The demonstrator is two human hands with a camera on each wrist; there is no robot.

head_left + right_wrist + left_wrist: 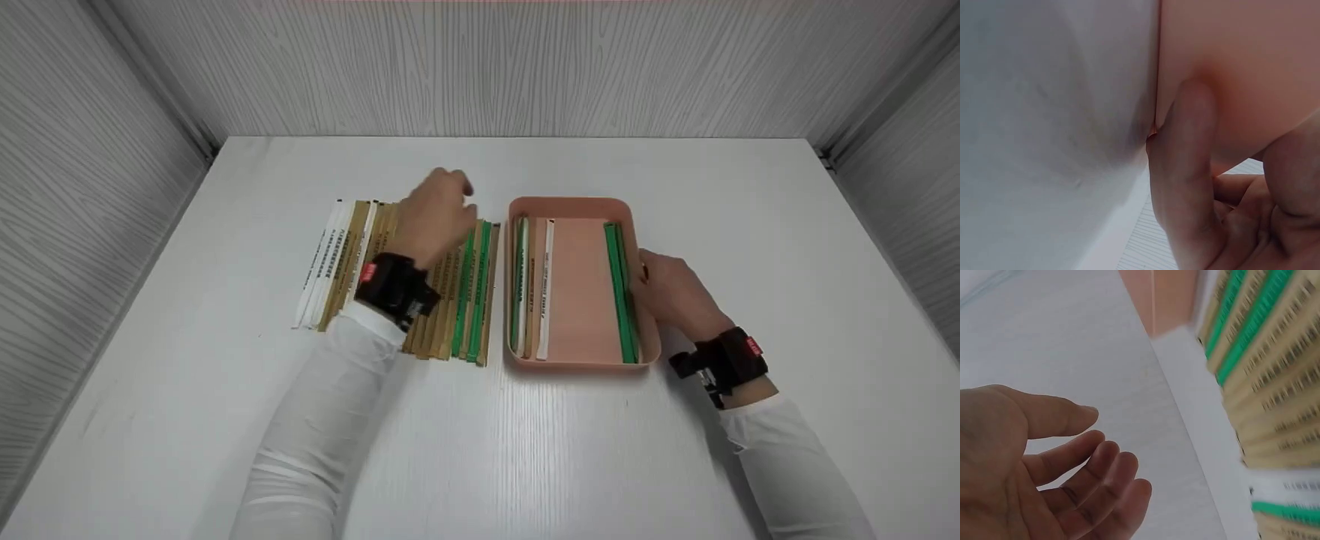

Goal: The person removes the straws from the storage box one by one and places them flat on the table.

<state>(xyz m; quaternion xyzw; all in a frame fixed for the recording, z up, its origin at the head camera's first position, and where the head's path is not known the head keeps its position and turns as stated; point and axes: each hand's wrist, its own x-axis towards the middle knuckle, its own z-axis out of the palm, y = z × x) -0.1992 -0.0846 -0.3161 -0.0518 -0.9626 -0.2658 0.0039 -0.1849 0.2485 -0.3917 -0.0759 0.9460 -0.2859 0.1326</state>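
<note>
My left hand [439, 217] is raised over a row of slim printed stick packets [435, 330] in brown, white and green. Its fingers are loosely bent, and the left wrist view shows nothing between thumb and fingers [1114, 467]. The hand and wristband hide part of the row. My right hand [679, 292] grips the right side of a shallow pink box [577, 367], thumb pressed to its outer wall [1252, 73]. Inside, green, white and brown packets [546, 292] lie along the left wall, and green ones [620, 300] along the right.
The white table [480, 450] carries both the row and the box, the row just left of the box. Grey wood-grain panels [480, 67] stand behind and at both sides.
</note>
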